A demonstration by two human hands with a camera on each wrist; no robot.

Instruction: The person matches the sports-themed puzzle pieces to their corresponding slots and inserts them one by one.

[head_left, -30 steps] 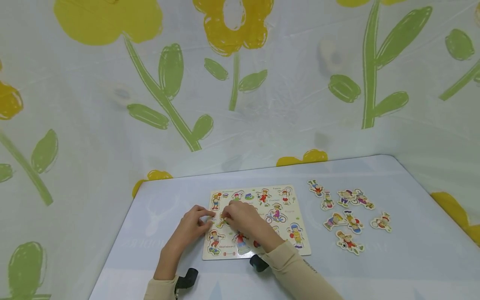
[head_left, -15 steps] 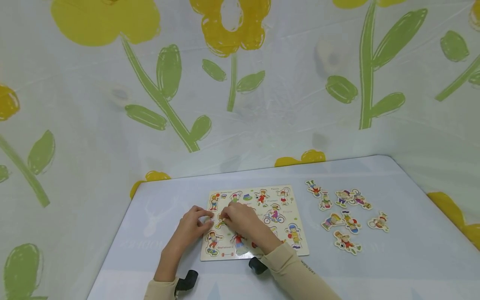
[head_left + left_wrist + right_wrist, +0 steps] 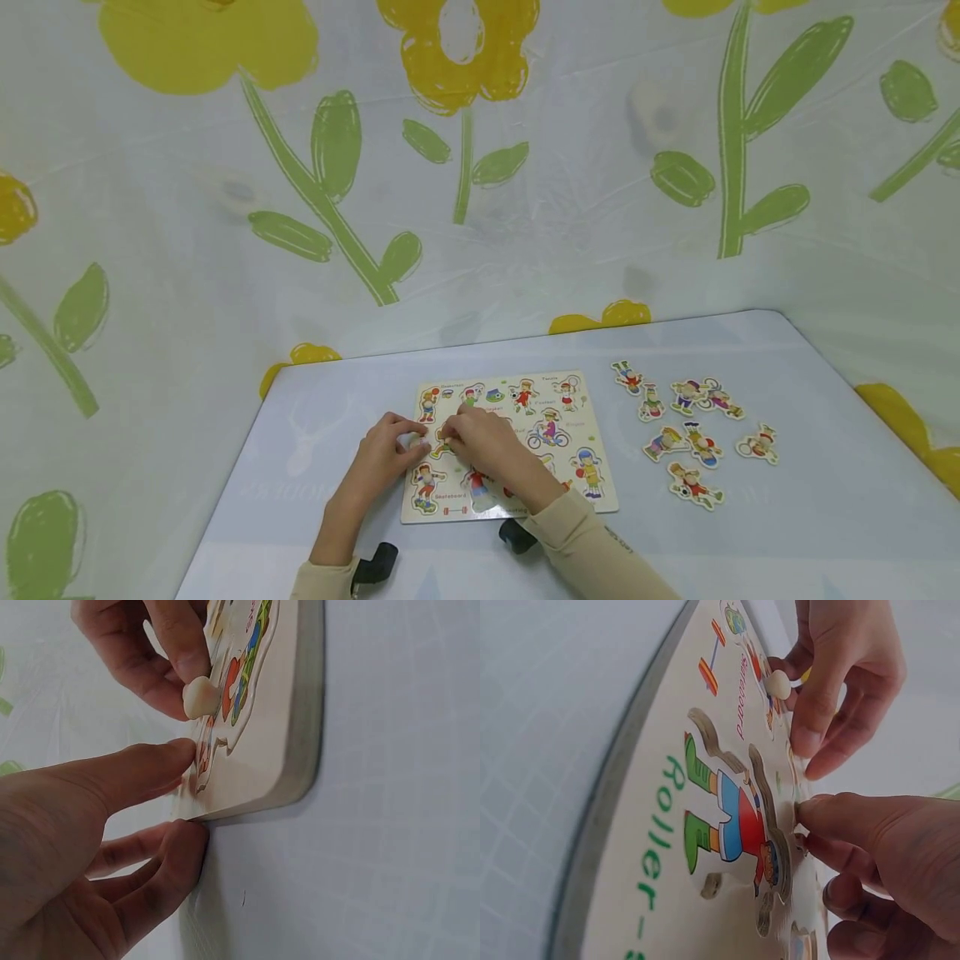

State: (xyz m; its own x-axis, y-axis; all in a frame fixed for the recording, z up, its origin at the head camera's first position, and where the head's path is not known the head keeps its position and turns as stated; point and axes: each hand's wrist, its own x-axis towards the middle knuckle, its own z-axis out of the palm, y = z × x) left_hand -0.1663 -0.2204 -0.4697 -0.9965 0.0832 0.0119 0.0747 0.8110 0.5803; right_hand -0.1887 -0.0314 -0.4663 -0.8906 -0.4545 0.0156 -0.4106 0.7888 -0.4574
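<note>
A cream wooden puzzle board (image 3: 528,508) with printed sports figures and cut-out recesses lies on the table. My left hand (image 3: 381,457) grips its left edge, the thumb on top and the curled fingers against the side. Over the left half of the board, my right hand (image 3: 483,437) pinches a small figure puzzle piece (image 3: 440,447); the fingers hide most of it. In the left wrist view, a pale round knob (image 3: 199,698) stands on the skateboard piece. The right wrist view shows an open recess with a roller-skating figure (image 3: 742,817) printed in it.
To the right of the board lie several loose figure pieces, among them a football player (image 3: 694,486) and one apart from the others (image 3: 759,444). A flower-printed curtain (image 3: 570,233) hangs behind the table (image 3: 322,408). Black wrist cameras (image 3: 377,563) sit under both wrists.
The head view has shifted slightly. My left thumb and fingers have moved a little at the board's edge. The right hand keeps its place over the same piece.
</note>
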